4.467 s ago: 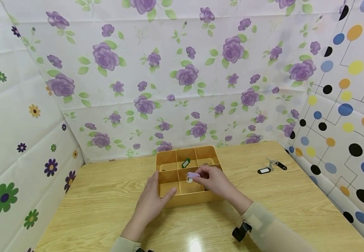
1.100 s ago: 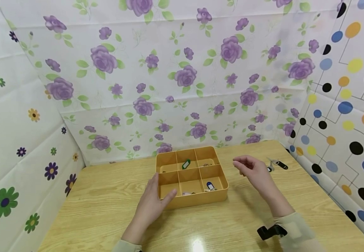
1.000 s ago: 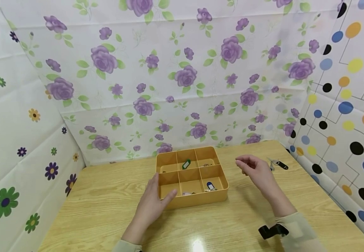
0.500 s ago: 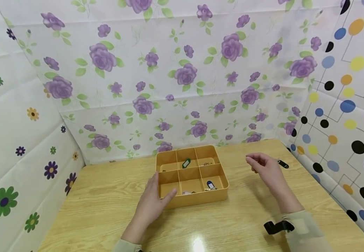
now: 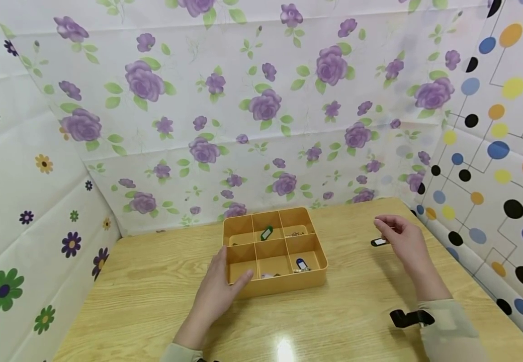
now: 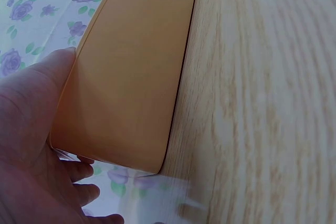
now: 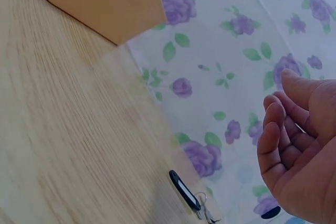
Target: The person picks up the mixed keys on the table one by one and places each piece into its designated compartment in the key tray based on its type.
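Fetching the black key tag seems the step: right hand, fingers curled, looks empty; left hand, thumb spread, touches the box; pinching likely next

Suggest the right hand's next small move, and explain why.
Probably lower the right hand to pinch the black key tag. The hand hangs above the table with nothing visible in its grasp, and the tag lies nearby. The left hand rests against the orange box, where a green tag and blue tag lie.
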`<state>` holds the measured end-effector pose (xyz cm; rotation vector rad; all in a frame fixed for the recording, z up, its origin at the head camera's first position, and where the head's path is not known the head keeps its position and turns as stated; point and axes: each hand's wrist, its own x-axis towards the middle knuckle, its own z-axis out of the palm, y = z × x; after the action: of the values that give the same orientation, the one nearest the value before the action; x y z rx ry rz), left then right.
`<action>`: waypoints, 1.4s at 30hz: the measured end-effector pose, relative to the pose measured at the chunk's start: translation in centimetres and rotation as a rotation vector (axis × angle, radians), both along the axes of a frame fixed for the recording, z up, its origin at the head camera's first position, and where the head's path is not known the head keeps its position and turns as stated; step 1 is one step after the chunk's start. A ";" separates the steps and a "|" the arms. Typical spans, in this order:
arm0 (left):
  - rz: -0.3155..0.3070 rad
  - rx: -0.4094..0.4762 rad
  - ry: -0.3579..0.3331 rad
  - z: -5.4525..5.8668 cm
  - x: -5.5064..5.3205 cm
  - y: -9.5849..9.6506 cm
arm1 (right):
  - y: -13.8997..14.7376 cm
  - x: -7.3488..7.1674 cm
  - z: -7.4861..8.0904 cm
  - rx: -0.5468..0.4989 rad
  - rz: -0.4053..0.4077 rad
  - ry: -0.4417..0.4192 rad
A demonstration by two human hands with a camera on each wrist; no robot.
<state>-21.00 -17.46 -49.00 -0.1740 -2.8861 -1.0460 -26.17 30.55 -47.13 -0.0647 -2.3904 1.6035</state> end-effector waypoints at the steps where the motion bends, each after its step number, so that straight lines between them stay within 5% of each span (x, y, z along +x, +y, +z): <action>1: 0.001 0.000 -0.001 0.0 0.0 0.0 | 0.2 0.0 0.0 0.003 -0.008 -0.005; 30: 0.001 0.016 -0.007 0.0 0.0 0.0 | 3.8 -1.0 -3.6 0.020 -0.127 -0.126; 42: -0.001 0.019 0.000 0.0 -0.1 0.1 | 4.5 -1.7 -5.5 -0.073 -0.182 -0.188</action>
<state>-21.08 -17.39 -49.02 -0.1747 -2.8753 -1.0739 -27.84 35.01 -52.60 -0.4526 -2.3794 1.6630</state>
